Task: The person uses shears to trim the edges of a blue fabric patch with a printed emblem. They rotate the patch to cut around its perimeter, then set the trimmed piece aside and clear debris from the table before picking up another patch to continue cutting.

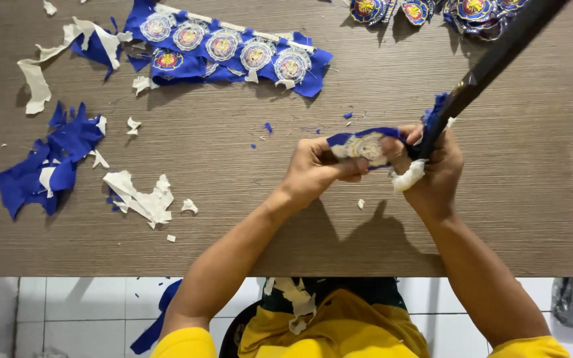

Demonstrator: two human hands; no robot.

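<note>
Blue cloth scraps, a patch pinched in both hands, long dark shears over a brown table.

Blue offcuts (pixel 44 166) and white backing scraps (pixel 142 201) lie at nine o'clock of the hands, well apart from them; a blue strip of round embroidered badges (pixel 233 53) lies at eleven o'clock near the far edge. The left hand (pixel 316 171) is closed, thumb and fingers pinching the left end of the round patch (pixel 365 147), which is held just above the wooden table (pixel 233 232) at centre. The right hand (pixel 436 169) is closed on the patch's right end and on the dark shears (pixel 492 63), whose long shaft runs toward one o'clock past a pile of cut badges (pixel 432 10). Bare tabletop lies open at three o'clock; the near edge runs at six o'clock, just behind the forearms.
</note>
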